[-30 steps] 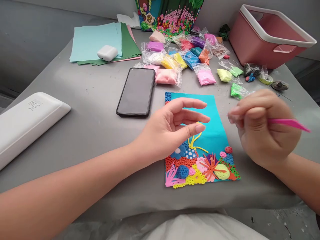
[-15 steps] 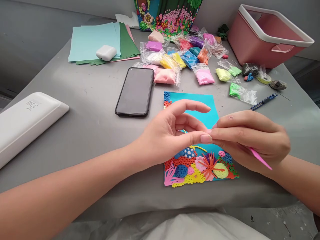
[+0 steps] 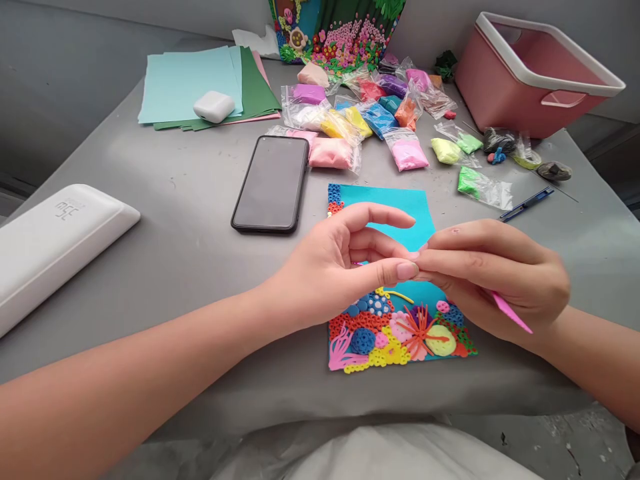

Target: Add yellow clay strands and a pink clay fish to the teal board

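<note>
A bright blue card [image 3: 400,207] lies on the table, its lower part covered with colourful clay shapes [image 3: 395,340]. Above it my left hand [image 3: 350,260] pinches with thumb and middle finger, the index finger held apart. Whatever is between those fingertips is too small to make out. My right hand [image 3: 495,273] meets them fingertip to fingertip, its fingers closed. A pink pointed tool [image 3: 513,313] sticks out below the right palm, held in that hand.
Beyond the card lie a black phone [image 3: 271,183], several clay bags [image 3: 333,153], a blue cutter [image 3: 527,204] and a pink basket [image 3: 520,93]. Coloured sheets [image 3: 185,83] bear a white case [image 3: 214,107]. A white device [image 3: 60,247] sits at left.
Both hands have shifted slightly left, their fingertips still together. The pink tool has moved left with my right hand.
</note>
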`<state>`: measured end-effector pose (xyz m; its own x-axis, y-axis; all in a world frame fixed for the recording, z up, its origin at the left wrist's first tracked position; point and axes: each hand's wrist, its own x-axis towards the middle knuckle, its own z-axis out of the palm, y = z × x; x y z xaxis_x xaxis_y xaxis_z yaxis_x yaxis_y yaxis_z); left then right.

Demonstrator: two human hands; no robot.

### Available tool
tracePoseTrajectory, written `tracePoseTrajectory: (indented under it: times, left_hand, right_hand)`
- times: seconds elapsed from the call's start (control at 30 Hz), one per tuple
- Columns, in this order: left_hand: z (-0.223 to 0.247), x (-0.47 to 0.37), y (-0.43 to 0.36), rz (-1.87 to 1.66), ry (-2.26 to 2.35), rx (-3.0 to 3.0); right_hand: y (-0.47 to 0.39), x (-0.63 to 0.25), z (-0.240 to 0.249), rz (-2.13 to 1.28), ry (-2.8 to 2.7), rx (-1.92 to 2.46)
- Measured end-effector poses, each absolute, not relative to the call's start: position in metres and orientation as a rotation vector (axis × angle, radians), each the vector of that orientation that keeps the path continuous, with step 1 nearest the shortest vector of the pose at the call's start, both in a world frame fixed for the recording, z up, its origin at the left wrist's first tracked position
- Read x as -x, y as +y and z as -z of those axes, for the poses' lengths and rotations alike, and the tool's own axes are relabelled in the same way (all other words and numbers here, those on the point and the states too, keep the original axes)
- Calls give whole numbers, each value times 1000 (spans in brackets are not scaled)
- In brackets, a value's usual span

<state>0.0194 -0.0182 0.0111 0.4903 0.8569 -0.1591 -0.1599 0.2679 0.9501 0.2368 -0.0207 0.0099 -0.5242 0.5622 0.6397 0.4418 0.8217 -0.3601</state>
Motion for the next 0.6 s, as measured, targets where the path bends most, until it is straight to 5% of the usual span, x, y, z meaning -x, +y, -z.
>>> tracePoseTrajectory:
  times: [0.37, 0.6]
  left_hand:
    - [-10, -19, -16, -966, 969, -1054]
    - [-10, -15, -17, -1012, 1020, -1042]
  right_hand:
    - [-18, -236, -2, -562, -1940, 866]
    - [-13, -228, -8, -408, -2071, 851]
